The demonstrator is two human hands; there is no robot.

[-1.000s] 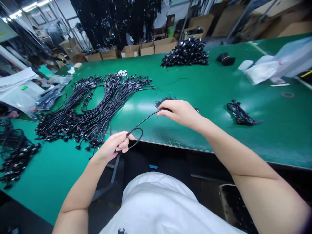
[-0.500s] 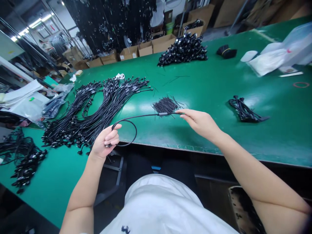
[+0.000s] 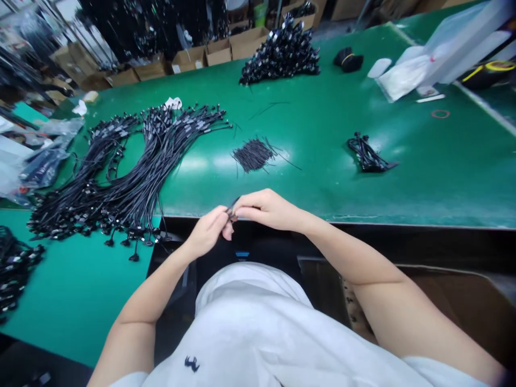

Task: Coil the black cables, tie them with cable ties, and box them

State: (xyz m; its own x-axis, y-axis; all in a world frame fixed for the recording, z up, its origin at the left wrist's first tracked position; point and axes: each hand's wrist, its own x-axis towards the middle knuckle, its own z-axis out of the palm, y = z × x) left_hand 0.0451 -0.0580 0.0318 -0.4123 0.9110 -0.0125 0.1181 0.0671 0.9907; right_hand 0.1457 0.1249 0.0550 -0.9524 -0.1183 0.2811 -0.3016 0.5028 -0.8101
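Observation:
My left hand [image 3: 209, 231] and my right hand [image 3: 266, 209] meet in front of my body at the bench's near edge. Both are closed on a black cable [image 3: 233, 205]; only a short dark piece shows between the fingertips, the rest being hidden by the hands. Just beyond them on the green bench lies a pile of short, thin black ties [image 3: 253, 155]. To the left spreads a large bundle of long black cables [image 3: 161, 172], their connector ends hanging over the near edge.
A heap of black coiled cables [image 3: 282, 54] sits at the back, beside a banded black bundle [image 3: 348, 59]. A small tied bundle [image 3: 368, 153] lies right. Plastic bags [image 3: 407, 75] and a red rubber band [image 3: 440, 114] are farther right. More cables [image 3: 16, 269] lie lower left.
The cable was stretched in a loop between my separated hands. Now the hands have come together, the right moving left and the left moving right, with the cable gathered between them. The view has shifted.

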